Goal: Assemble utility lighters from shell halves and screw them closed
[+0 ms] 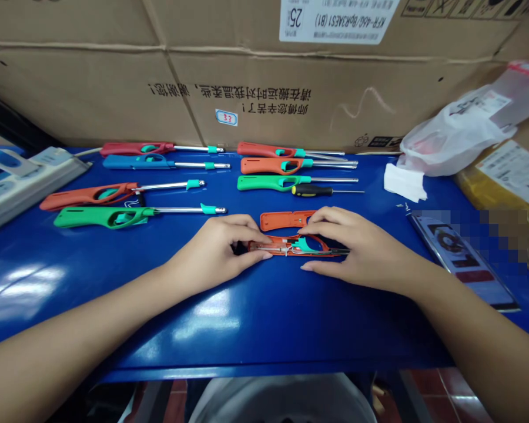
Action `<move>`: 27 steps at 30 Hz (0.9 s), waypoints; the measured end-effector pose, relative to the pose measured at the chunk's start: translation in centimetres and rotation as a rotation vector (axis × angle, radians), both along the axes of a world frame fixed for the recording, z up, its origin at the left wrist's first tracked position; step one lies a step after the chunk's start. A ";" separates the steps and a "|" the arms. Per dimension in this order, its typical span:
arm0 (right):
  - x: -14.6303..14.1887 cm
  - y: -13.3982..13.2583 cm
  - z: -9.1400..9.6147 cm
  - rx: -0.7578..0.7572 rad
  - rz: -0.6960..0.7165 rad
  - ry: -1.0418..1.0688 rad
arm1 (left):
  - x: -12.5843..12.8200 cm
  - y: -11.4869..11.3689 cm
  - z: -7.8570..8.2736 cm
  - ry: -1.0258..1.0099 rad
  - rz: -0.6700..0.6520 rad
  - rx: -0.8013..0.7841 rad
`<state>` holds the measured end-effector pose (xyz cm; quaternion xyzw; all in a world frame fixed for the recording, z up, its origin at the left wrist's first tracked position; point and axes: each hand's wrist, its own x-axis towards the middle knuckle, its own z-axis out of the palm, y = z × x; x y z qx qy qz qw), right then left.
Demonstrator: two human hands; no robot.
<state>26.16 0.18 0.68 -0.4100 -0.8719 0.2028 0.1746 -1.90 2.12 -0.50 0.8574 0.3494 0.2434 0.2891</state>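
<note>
An opened orange gas lighter (321, 247) lies in front of me, its clear fuel tank, thin wire and teal trigger showing inside the half shell. My left hand (220, 247) pinches its rear end between thumb and fingers. Around the front end curls my right hand (357, 247), with the thumb on the near side and fingers on the far side; the metal tube is mostly hidden beneath it. Just behind sits the loose orange shell half (282, 220), its right end partly covered by the right fingers. Farther back lies a black and yellow screwdriver (312, 191).
Several stick lighters, including a green one (101, 217) and a blue one (134, 161), lie in two groups at the back. A power strip (26, 182) is at left. A phone (462, 264), plastic bag (454, 132) and white paper (404, 182) are at right. Cardboard (114, 100) stands behind.
</note>
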 end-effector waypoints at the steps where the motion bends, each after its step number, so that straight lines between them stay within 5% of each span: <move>1: 0.0 0.0 -0.1 -0.004 0.015 -0.021 | 0.1 0.0 0.0 -0.012 0.020 -0.029; 6: -0.2 0.1 -0.6 -0.032 0.019 0.007 | 0.5 -0.5 -0.2 -0.064 0.097 -0.130; 27: 0.0 0.2 -1.1 -0.025 -0.008 0.001 | -0.1 -0.4 -0.1 0.081 -0.064 0.101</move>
